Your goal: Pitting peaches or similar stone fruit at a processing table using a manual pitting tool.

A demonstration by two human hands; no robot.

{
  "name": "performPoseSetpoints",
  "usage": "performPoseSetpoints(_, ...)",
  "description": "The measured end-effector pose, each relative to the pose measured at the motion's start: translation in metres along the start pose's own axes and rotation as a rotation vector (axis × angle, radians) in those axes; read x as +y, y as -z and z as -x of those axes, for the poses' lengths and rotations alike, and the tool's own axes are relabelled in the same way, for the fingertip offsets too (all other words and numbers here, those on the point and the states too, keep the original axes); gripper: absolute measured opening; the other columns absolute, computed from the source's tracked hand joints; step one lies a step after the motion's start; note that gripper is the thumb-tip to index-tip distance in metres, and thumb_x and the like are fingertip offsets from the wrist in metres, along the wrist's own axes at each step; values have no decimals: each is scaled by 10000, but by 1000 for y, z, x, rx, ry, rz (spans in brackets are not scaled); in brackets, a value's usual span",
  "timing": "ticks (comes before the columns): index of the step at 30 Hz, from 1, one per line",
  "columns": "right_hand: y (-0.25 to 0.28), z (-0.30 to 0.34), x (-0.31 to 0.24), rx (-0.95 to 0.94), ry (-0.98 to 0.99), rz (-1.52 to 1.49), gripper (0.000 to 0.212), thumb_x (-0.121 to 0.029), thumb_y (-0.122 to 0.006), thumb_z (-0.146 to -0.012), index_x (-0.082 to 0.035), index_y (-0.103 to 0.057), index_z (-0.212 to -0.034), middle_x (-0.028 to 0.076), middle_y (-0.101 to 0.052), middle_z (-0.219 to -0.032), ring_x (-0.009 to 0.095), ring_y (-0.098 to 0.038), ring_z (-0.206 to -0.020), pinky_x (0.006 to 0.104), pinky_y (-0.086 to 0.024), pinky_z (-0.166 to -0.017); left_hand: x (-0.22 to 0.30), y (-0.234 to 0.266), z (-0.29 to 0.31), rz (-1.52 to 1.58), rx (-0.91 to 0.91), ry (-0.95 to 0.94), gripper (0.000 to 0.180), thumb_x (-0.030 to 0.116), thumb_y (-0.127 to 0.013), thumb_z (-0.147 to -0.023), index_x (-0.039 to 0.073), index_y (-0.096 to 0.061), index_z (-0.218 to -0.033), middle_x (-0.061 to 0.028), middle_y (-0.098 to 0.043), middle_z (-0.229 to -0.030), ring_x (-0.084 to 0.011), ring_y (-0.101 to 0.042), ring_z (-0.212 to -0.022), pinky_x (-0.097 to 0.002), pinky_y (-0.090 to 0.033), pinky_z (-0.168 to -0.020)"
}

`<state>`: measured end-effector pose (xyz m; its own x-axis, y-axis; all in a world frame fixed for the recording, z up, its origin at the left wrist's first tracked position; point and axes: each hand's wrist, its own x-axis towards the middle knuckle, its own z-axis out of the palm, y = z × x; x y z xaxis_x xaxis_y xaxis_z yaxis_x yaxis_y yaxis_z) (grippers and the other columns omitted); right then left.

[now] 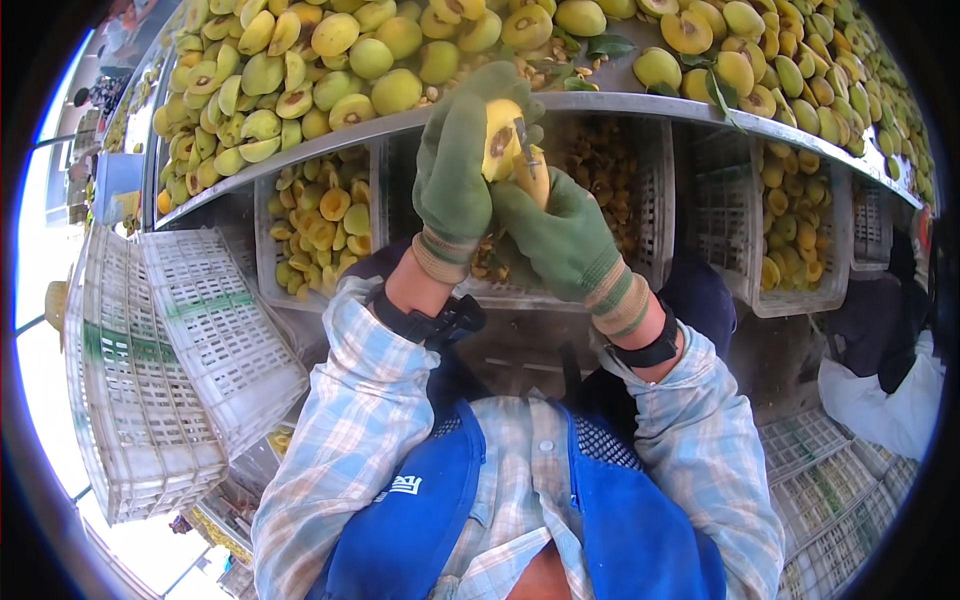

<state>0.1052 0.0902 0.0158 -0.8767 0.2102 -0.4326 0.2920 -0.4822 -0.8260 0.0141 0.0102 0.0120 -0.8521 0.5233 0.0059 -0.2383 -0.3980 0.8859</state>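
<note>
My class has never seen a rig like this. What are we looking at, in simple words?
There is no robot here: the green-gloved left hand and right hand belong to a person. The one picture comes from a fisheye camera on that person's head, looking down, so straight edges bend near the rim. The metal-edged table bears a heap of yellow-green fruit, some whole, some halved. Below its edge stand plastic crates, some with cut fruit in them. The left hand holds a cut fruit; the right grips a yellow object beside it, fruit or tool handle, I cannot tell.
</note>
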Motion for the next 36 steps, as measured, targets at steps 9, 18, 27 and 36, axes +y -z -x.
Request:
performPoseSetpoints(9,2,8,-16,-113,-113,123,273,-221,-584,-883,35,-559,-971,82,-626,-725,118,-614,-596,284,-499,-529,-3,8,2,-168,-24,-51,611,473,-384,-993,-28,-428,-1339,-193,-570,-1217,-315,-614,-1052,-409,-561,-841)
performPoseSetpoints(18,8,3,-2,-121,124,444,314,-261,-617,-880,34,-571,-977,183,-642,-834,300,-636,-726,371,-509,-631,-1,20,0,-79,-45,90,618,479,-370,-988,-38,-446,-1316,-233,-603,-1145,-350,-646,-961,-418,-578,-779)
performPoseSetpoints(27,6,10,-30,-251,-99,388,267,-239,-597,-885,8,-564,-982,116,-628,-723,167,-616,-585,302,-495,-508,11,17,-2,-125,-85,170,597,446,-360,-995,-78,-495,-1245,-251,-639,-1054,-353,-673,-835,-413,-584,-731)
performPoseSetpoints(36,7,14,-29,-295,-218,246,282,-271,-581,-889,-6,-563,-982,52,-596,-698,120,-569,-491,254,-457,-390,6,22,-10,59,-181,315,620,471,-406,-965,-80,-515,-1227,-251,-648,-1029,-348,-678,-821,-417,-593,-710)
